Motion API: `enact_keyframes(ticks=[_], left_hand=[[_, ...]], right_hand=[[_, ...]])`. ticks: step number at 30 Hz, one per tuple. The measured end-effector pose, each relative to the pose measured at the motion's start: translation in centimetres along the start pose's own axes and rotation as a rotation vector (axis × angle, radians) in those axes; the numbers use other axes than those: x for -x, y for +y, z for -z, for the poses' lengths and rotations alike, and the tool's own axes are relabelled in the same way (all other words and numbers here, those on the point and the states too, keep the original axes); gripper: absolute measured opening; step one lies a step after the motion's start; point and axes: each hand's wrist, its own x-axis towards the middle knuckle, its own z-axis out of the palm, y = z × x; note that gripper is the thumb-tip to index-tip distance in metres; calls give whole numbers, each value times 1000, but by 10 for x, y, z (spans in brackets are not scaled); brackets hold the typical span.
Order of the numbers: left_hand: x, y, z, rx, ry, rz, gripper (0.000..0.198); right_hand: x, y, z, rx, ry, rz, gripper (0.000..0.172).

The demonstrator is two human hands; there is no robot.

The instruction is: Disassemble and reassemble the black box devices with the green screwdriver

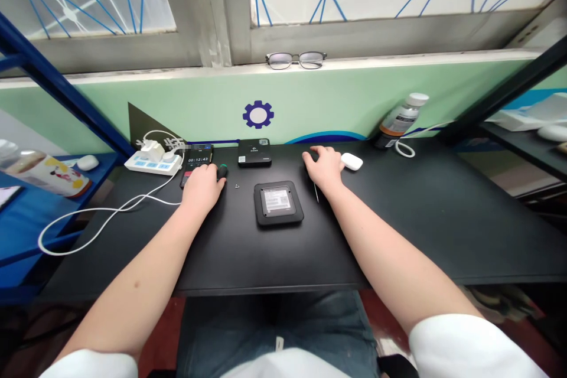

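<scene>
The left hand (200, 189) lies on the table (283, 263) over the lower end of a smartphone (198, 157) showing 00:12:43, its thumb side against a black object with a green end (222, 171); whether its grip is clamped on that object, I cannot tell. The right hand (325, 166) rests palm down, a thin metal shaft (316, 192) jutting from beneath it towards the near edge; how its grip stands around the shaft's hidden end, I cannot tell either. Between the hands, nearer the person, a black box with rounded corners (278, 204) lies flat, label up, apart from both. Small metal pieces (237, 186) lie just beside the left hand. A second black box (254, 153) sits by the wall, and a white rounded case (352, 161) beside the right hand.
</scene>
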Motion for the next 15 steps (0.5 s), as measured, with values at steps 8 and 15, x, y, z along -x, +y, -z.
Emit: enact_keyframes(ticks=[8, 15], left_hand=[[4, 9, 18, 1159, 59, 210, 39], [10, 28, 8, 1683, -38, 282, 38]], right_hand=[[42, -49, 37, -35, -789, 674, 44], [71, -63, 32, 133, -952, 707, 108]])
